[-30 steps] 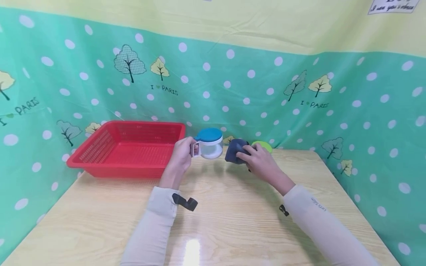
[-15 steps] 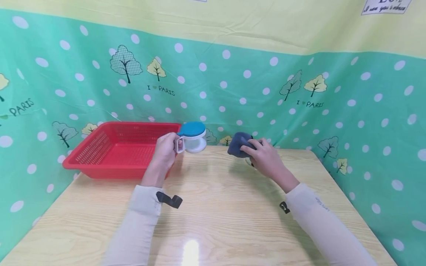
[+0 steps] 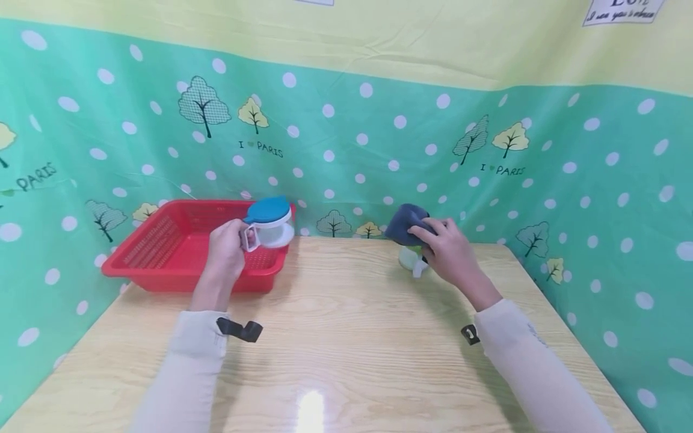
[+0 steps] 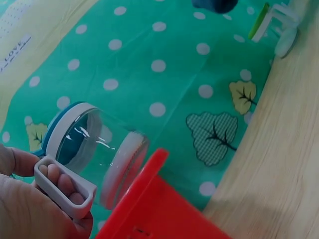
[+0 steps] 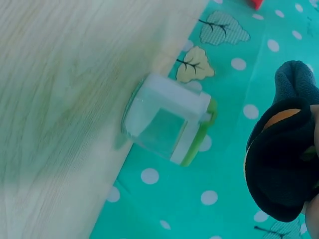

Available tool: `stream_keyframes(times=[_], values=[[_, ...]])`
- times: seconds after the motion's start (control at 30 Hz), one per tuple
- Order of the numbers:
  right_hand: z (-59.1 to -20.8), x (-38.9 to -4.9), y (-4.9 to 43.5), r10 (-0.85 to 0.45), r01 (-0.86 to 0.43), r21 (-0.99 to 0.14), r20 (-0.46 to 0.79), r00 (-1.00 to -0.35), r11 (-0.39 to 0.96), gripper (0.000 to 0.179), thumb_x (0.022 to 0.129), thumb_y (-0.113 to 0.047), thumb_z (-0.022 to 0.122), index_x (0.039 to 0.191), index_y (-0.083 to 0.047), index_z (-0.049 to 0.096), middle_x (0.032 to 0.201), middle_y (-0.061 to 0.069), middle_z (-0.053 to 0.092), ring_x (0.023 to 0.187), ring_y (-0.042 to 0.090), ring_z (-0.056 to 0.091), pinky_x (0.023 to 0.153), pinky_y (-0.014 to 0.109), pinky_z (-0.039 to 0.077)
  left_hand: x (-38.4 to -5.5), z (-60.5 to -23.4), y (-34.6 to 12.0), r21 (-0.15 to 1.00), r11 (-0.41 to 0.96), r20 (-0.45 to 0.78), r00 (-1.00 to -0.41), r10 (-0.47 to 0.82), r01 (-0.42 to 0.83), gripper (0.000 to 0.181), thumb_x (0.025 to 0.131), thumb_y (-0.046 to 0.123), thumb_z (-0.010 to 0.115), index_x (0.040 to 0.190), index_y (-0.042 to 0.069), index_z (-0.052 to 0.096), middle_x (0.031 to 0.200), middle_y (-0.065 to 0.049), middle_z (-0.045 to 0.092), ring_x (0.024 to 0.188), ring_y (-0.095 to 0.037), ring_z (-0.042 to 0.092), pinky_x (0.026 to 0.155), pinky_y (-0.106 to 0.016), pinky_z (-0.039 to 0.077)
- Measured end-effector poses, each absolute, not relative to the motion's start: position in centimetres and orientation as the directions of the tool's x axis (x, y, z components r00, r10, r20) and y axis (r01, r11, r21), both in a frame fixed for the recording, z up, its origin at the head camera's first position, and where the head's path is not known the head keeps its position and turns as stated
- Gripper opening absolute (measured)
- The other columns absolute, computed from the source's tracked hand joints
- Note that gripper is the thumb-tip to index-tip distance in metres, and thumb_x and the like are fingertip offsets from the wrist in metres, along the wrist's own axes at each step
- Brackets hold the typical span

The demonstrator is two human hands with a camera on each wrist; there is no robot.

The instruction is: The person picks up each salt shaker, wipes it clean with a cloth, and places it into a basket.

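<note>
In the head view my left hand [image 3: 226,248] grips the white handle of a clear seasoning jar [image 3: 275,232] with a blue lid. The jar is off the table, over the right end of the red basket [image 3: 189,281]. Curled fingers show through the handle loop in the left wrist view. My right hand [image 3: 450,251] pinches a bunched dark blue cloth [image 3: 403,225], held in the air. Below the cloth a second clear jar [image 5: 159,117] with a green lid and white handle stands on the table. Cloth and hand partly hide it in the head view.
The basket stands at the back left of the light wooden table [image 3: 335,337]. Behind and beside the table hangs a green and yellow curtain [image 3: 346,120] with dots and trees.
My left hand has carried the blue-lidded jar leftward from the table's middle to over the basket. My right hand has lifted the cloth slightly and moved right, uncovering more of the green-lidded jar's body.
</note>
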State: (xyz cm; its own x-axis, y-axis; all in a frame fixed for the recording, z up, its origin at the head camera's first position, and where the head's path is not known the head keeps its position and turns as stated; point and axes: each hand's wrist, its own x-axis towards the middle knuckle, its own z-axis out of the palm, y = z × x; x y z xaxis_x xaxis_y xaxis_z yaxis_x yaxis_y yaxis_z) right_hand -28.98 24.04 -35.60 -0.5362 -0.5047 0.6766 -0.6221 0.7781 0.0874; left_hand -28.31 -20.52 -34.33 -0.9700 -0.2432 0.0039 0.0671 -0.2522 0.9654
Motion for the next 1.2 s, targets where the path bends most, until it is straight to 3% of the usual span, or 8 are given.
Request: stream_keyframes(times=[0.2, 0.5, 0.67, 0.87, 1.2], values=[[-35.5, -28.9, 25.7, -0.443, -0.591, 0.048, 0.711, -0.546, 0.805, 0.047, 0.080, 0.007, 0.075, 0.122, -0.013, 0.070, 0.122, 0.025, 0.064, 0.096, 0.049, 0.058, 0.079, 0.063, 0.053, -27.9, -34.5, -22.6, 0.976, -0.217, -0.036, -0.961, -0.274, 0.026, 0.018, 0.104, 0.018, 0.045, 0.094, 0.007, 0.055, 0.104, -0.002, 0.045, 0.105, -0.015, 0.043, 0.090, -0.028, 0.042], [-35.2, -28.5, 28.5, -0.358, -0.523, 0.011, 0.741, -0.568, 0.852, 0.047, 0.080, 0.005, 0.076, 0.123, -0.014, 0.070, 0.124, 0.026, 0.063, 0.100, 0.051, 0.056, 0.076, 0.065, 0.054, -28.5, -34.5, -24.3, 0.994, -0.101, -0.068, -0.948, -0.311, -0.039, 0.021, 0.105, 0.021, 0.042, 0.106, 0.005, 0.055, 0.107, -0.002, 0.045, 0.105, -0.015, 0.042, 0.096, -0.034, 0.038], [-35.4, -28.4, 30.1, -0.313, -0.493, -0.021, 0.748, -0.585, 0.870, 0.046, 0.081, 0.006, 0.075, 0.122, -0.011, 0.069, 0.123, 0.027, 0.063, 0.100, 0.052, 0.056, 0.077, 0.066, 0.052, -29.5, -34.8, -24.8, 0.996, -0.059, -0.082, -0.945, -0.317, -0.067, 0.023, 0.104, 0.020, 0.044, 0.108, 0.002, 0.057, 0.106, -0.004, 0.048, 0.100, -0.017, 0.046, 0.092, -0.033, 0.042], [-36.0, -28.5, 32.2, -0.263, -0.445, -0.052, 0.742, -0.617, 0.894, 0.045, 0.082, 0.007, 0.074, 0.124, -0.009, 0.068, 0.122, 0.029, 0.062, 0.104, 0.053, 0.056, 0.081, 0.068, 0.051, -30.3, -35.2, -25.3, 0.989, 0.037, -0.123, -0.942, -0.312, -0.141, 0.031, 0.104, 0.023, 0.044, 0.125, 0.002, 0.055, 0.112, -0.005, 0.050, 0.100, -0.017, 0.049, 0.089, -0.030, 0.048], [-37.3, -28.9, 34.8, -0.202, -0.346, -0.103, 0.646, -0.736, 0.932, 0.045, 0.086, 0.002, 0.071, 0.129, -0.009, 0.065, 0.126, 0.029, 0.059, 0.103, 0.052, 0.054, 0.078, 0.068, 0.048, -31.3, -35.7, -26.1, 0.970, 0.146, -0.153, -0.956, -0.252, -0.194, 0.041, 0.105, 0.023, 0.044, 0.136, -0.001, 0.049, 0.115, -0.008, 0.052, 0.098, -0.020, 0.054, 0.082, -0.028, 0.053]])
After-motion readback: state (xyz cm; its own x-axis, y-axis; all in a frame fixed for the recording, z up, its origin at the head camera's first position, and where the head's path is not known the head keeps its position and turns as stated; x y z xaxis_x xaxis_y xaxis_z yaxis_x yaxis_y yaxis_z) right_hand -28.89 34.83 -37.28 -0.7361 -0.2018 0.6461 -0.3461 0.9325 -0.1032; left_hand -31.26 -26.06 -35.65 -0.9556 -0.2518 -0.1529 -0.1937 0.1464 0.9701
